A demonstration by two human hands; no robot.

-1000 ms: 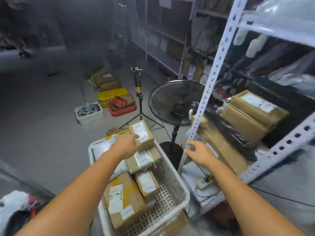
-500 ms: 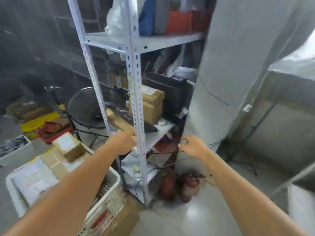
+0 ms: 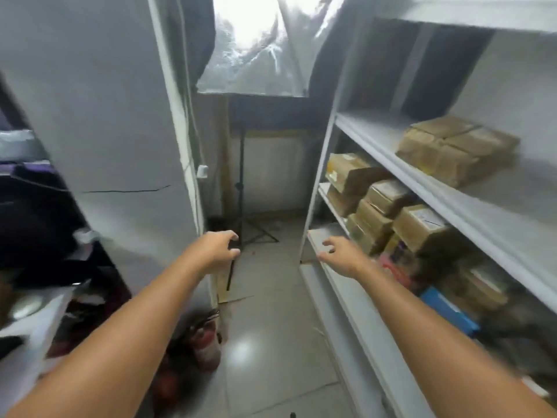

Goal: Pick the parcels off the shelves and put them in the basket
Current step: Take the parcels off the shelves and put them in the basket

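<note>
Both hands empty, fingers loose; the taped brown cardboard parcels (image 3: 388, 196) on the white shelving (image 3: 422, 188) sit right of the right hand (image 3: 339, 256), closer than the left hand (image 3: 218, 247).

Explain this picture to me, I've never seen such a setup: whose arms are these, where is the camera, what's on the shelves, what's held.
No machine here: a person wears a wide-angle camera on the head, looking forward and down, so the two bare arms are their own. The left hand and right hand reach forward, fingers loosely curled, holding nothing. On the right stands a white shelf unit carrying a taped brown parcel bundle on the upper shelf and a stack of cardboard parcels below it. A red fire extinguisher sits on the floor, lower left. The basket is out of view.
</note>
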